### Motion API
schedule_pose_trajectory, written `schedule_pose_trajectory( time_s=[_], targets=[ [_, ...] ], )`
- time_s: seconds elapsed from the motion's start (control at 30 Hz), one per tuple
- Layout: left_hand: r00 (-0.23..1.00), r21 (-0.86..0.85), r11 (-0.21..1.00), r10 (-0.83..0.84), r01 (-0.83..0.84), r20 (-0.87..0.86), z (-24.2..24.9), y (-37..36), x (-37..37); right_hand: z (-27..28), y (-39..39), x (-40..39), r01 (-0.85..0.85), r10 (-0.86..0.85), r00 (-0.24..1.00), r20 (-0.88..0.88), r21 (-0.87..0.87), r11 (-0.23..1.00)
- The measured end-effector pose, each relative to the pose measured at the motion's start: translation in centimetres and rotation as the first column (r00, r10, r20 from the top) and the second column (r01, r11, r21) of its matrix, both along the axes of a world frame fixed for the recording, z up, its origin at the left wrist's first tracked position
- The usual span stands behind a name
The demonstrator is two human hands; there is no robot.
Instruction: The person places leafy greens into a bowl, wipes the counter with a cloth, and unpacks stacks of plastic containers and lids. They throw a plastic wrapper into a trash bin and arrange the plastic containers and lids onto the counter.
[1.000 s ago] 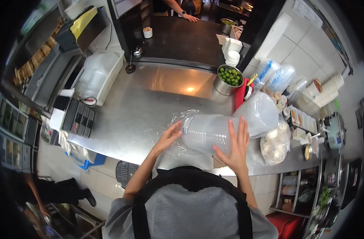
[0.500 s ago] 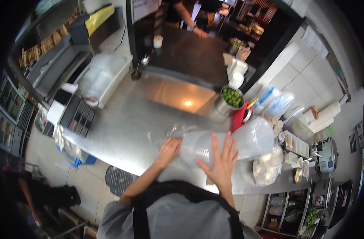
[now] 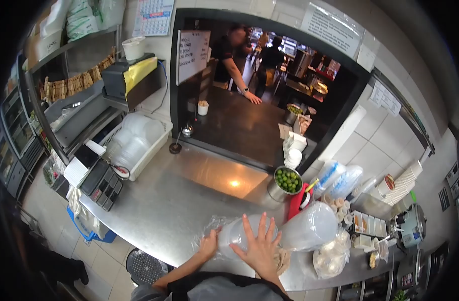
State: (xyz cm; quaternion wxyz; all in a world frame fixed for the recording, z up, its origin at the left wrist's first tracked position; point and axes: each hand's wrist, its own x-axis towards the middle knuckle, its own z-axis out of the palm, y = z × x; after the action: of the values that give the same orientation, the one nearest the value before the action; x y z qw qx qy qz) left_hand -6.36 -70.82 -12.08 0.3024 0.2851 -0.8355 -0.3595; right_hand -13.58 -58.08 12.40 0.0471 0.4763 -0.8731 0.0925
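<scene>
On the steel counter (image 3: pixel 159 200) near its front edge lies a stack of clear plastic containers (image 3: pixel 233 236) in a thin clear bag. My left hand (image 3: pixel 208 245) is closed on the bag at the stack's left end. My right hand (image 3: pixel 259 248) lies over the right part of the stack with its fingers spread. Just right of it rests a second wrapped clear stack (image 3: pixel 312 228). A clear bag with pale contents (image 3: pixel 332 256) sits beside that one, and a brown item (image 3: pixel 281 261) shows partly behind my right hand.
Behind the stacks stand a metal pot of green limes (image 3: pixel 288 181) and a red object (image 3: pixel 295 202). A white basket of clear lids (image 3: pixel 149 155) is at the left. Through the pass window, another person's hand (image 3: pixel 253 97) rests on the dark counter.
The view has tilted upward, so the counter and my hands appear lower. My left hand still holds the bag, and my right hand remains spread on the stack.
</scene>
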Motion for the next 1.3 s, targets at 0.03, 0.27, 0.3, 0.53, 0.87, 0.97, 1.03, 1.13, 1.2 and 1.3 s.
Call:
schedule_pose_trajectory(
  time_s=[0.03, 0.27, 0.3, 0.53, 0.87, 0.97, 1.03, 1.13, 1.2, 1.3],
  targets=[
    [0.999, 0.036, 0.999, 0.003, -0.002, -0.034, 0.7, 0.0, 0.2, 0.0, -0.3, 0.0, -0.023, 0.023, 1.0, -0.018, 0.019, 1.0],
    [1.0, 0.156, 0.988, -0.017, 0.016, 0.004, 3.9, -2.2, -0.5, -0.3, -0.4, 0.3, -0.047, 0.048, 0.999, -0.026, 0.04, 0.998],
    [1.0, 0.127, 0.992, 0.01, -0.013, 0.03, 4.6, -2.1, -0.2, -0.3, -0.3, 0.2, -0.047, 0.048, 0.999, -0.022, 0.032, 0.998],
    [0.994, -0.035, 0.999, 0.025, -0.021, 0.109, 3.6, -1.6, 1.6, -0.1, 2.4, -0.1, 0.019, -0.02, 0.999, 0.025, 0.015, 1.0],
    [0.932, -0.259, 0.955, -0.042, 0.144, 0.361, 5.9, -1.2, 1.4, -0.9, 7.2, -1.1, 0.064, -0.05, 0.995, 0.085, -0.18, 0.981],
    [0.939, -0.329, 0.943, 0.067, 0.051, 0.337, 6.2, -0.5, 0.9, -1.0, 7.7, -1.3, 0.069, -0.059, 0.996, 0.065, -0.158, 0.985],
    [0.934, -0.351, 0.924, -0.015, 0.149, 0.356, 5.6, -0.7, 1.0, -1.0, 7.7, -1.4, 0.078, -0.064, 0.994, 0.085, -0.181, 0.98],
    [0.946, -0.466, 0.835, -0.181, 0.292, 0.268, 5.3, -1.0, 1.5, -1.1, 8.1, -1.7, 0.102, -0.073, 0.988, 0.137, -0.216, 0.971],
    [0.924, -0.494, 0.78, -0.329, 0.383, 0.196, 5.1, -1.6, 2.1, -1.2, 8.2, -2.0, 0.119, -0.087, 0.985, 0.151, -0.22, 0.968],
    [0.791, -0.159, 0.812, -0.47, 0.561, 0.392, 3.1, -1.9, 2.4, -1.2, 8.1, -2.2, 0.13, -0.097, 0.983, 0.153, -0.221, 0.966]
  ],
)
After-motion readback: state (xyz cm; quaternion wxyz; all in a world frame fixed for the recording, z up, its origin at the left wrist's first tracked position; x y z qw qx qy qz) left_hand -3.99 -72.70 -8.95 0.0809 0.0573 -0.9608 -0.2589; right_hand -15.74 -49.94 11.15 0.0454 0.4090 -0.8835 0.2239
